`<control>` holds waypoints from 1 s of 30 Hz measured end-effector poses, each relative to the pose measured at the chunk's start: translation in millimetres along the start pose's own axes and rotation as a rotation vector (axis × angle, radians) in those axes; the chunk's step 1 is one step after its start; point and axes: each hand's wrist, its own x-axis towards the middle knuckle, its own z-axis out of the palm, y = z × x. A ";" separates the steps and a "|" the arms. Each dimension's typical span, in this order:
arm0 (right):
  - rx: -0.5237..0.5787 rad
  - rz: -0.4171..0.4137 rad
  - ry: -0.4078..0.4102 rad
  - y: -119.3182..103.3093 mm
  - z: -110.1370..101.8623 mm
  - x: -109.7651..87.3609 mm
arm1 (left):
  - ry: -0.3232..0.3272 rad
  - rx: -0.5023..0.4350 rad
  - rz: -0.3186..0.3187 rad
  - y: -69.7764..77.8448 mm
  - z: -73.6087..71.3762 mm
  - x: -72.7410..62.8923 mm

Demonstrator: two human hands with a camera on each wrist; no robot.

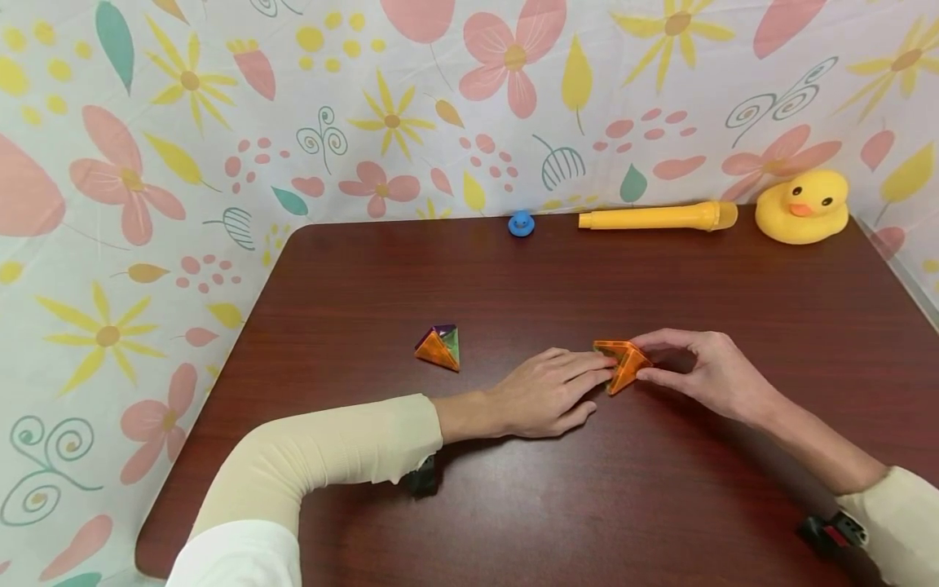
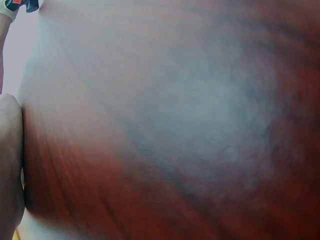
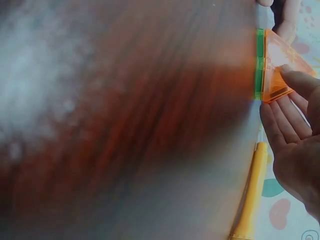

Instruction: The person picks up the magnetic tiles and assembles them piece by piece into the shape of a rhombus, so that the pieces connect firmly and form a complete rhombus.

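Right of the table's middle stands a small translucent orange magnetic-tile shape (image 1: 625, 364). My right hand (image 1: 715, 377) pinches its right side between thumb and fingers. From the left, my left hand (image 1: 546, 395) lies palm down with its fingers extended, the fingertips touching the shape's left side. Green tiles (image 3: 259, 65) sit beneath the orange ones in the right wrist view, against the tabletop. Further left lies another tile shape (image 1: 438, 349), with orange, green and purple faces, and neither hand touches it. The left wrist view catches only a blurred edge of the left hand (image 2: 10, 160).
Along the back edge of the dark wooden table (image 1: 513, 505) are a small blue duck (image 1: 521, 224), a yellow toy microphone (image 1: 653, 218) and a large yellow duck (image 1: 802, 214). Behind it hangs a flower-patterned cloth (image 1: 433, 122).
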 end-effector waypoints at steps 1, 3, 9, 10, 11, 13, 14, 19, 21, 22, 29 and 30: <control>-0.010 -0.006 -0.012 0.2 0.1 0.1 | 0.002 0.001 0.000 -0.1 0.0 0.1; -0.036 -0.020 -0.034 0.7 0.2 0.3 | 0.005 0.001 0.002 0.0 -0.2 0.1; -0.118 -0.047 -0.076 -1.0 0.6 2.4 | 0.011 0.002 0.004 -0.2 -0.2 0.2; -0.126 -0.047 -0.080 -1.5 0.8 2.9 | 0.011 0.002 0.003 -0.2 -0.2 0.1; -0.132 -0.047 -0.083 -2.1 1.0 3.5 | 0.011 0.001 0.002 -0.2 -0.2 0.1; -0.144 -0.044 -0.084 -3.0 1.7 4.5 | 0.011 0.001 0.001 0.0 -0.2 0.1; -0.148 -0.042 -0.083 -3.2 2.1 5.0 | 0.011 0.000 0.001 0.1 -0.4 0.1; -0.160 -0.028 -0.072 -2.1 4.9 6.4 | 0.004 -0.012 0.000 0.3 -1.5 0.2; -0.157 -0.026 -0.069 -1.5 5.4 6.8 | 0.001 -0.017 -0.001 0.2 -1.9 0.2; -0.154 -0.024 -0.067 -1.3 5.4 6.9 | 0.001 -0.018 -0.002 0.0 -1.9 0.2; -0.140 -0.025 -0.059 -1.0 5.1 6.9 | 0.001 -0.021 -0.001 -0.5 -2.2 0.3; -0.141 -0.026 -0.058 -1.0 5.2 7.1 | 0.000 -0.021 -0.001 -0.4 -2.3 0.2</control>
